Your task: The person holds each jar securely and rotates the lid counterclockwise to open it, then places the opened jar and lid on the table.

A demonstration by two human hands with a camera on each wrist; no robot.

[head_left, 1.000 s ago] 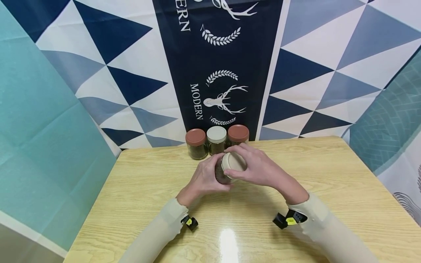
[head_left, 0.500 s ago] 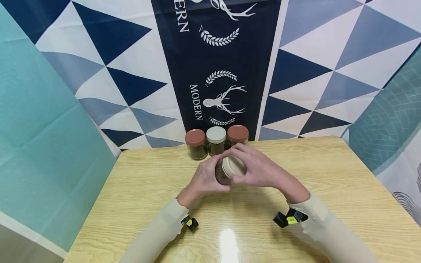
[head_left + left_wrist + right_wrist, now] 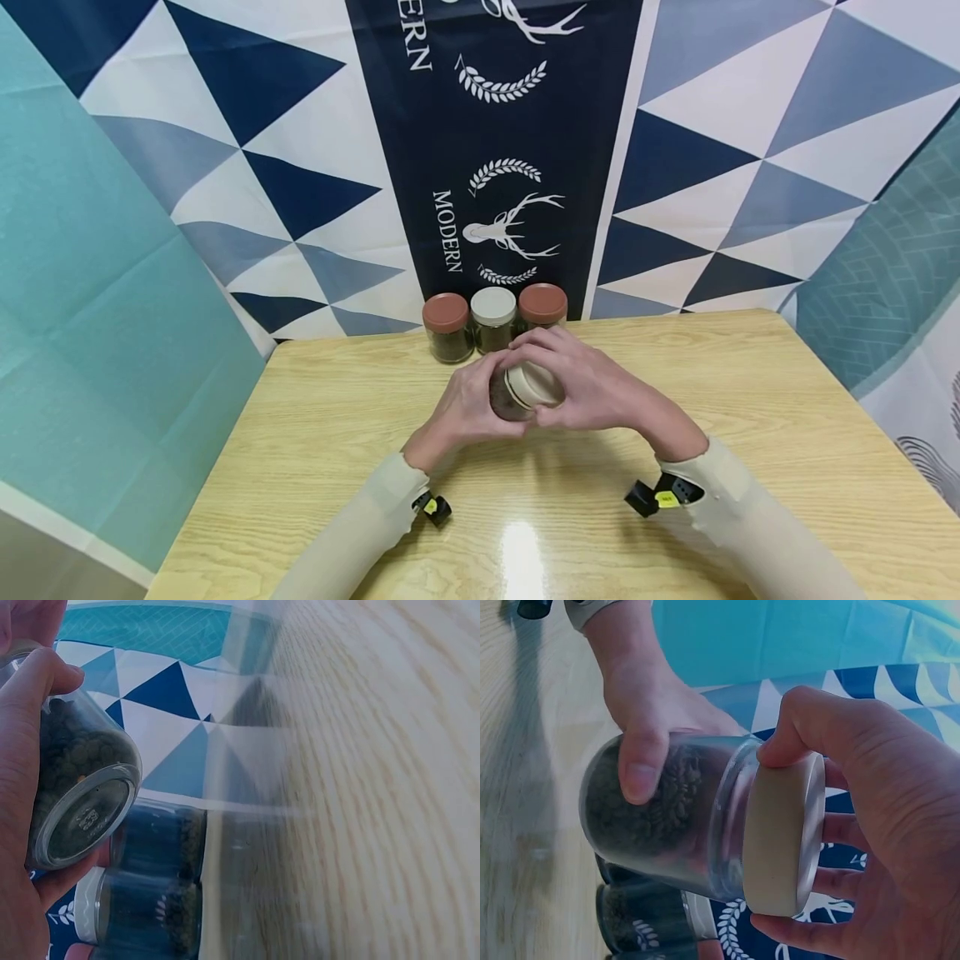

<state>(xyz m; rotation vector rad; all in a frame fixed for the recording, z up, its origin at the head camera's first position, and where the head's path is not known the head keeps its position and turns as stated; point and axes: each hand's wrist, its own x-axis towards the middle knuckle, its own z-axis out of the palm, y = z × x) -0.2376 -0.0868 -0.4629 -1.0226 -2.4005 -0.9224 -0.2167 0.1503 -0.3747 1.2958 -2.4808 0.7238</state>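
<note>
Above the table, a clear glass jar (image 3: 682, 814) of small dark pieces, perhaps seeds or dried beans, is held tilted. My left hand (image 3: 474, 402) grips its body, the thumb lying along the glass in the right wrist view. Around the cream lid (image 3: 780, 836) curl the fingers and thumb of my right hand (image 3: 596, 385). The lid sits on the jar's mouth; whether it is loose I cannot tell. The jar's base (image 3: 88, 817) faces the left wrist camera, with dark contents resting above it.
Three more jars stand in a row at the table's back edge: a red-lidded jar (image 3: 447, 325), a white-lidded jar (image 3: 494, 318) and another red-lidded jar (image 3: 543, 304). Behind them hangs a patterned cloth (image 3: 517, 167). The wooden table (image 3: 322, 417) spreads to both sides.
My right hand's fingers and thumb have shifted around the lid, the thumb moving from the lid's left side toward its near edge. The left hand and the jar stay nearly in place.
</note>
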